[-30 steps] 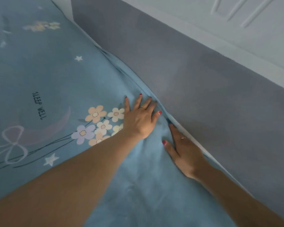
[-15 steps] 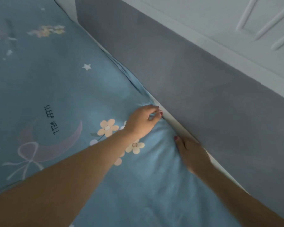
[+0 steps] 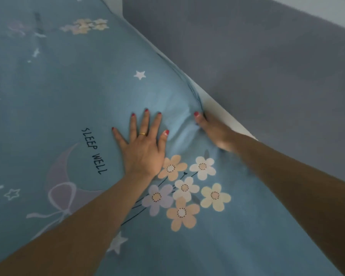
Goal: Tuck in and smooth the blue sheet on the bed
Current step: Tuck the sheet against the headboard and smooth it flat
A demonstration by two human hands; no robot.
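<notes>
The blue sheet (image 3: 72, 80), printed with flowers, stars, a moon and "SLEEP WELL", covers the bed. My left hand (image 3: 142, 148) lies flat on it with fingers spread, just above the flower print. My right hand (image 3: 212, 129) is at the sheet's right edge, beside the grey bed frame. Its thumb lies on top of the cloth and its fingers go down over the edge, out of sight. The sheet puckers in small folds around that hand. A strip of white mattress (image 3: 221, 110) shows beyond it.
The grey padded bed frame (image 3: 267, 76) runs diagonally along the right side of the bed, close against the mattress. A pale wall (image 3: 331, 8) shows above it at the top right.
My left hand went from pinching the sheet's edge to lying flat and spread, further in from the edge. My right hand slid further up the edge, and the view shifted.
</notes>
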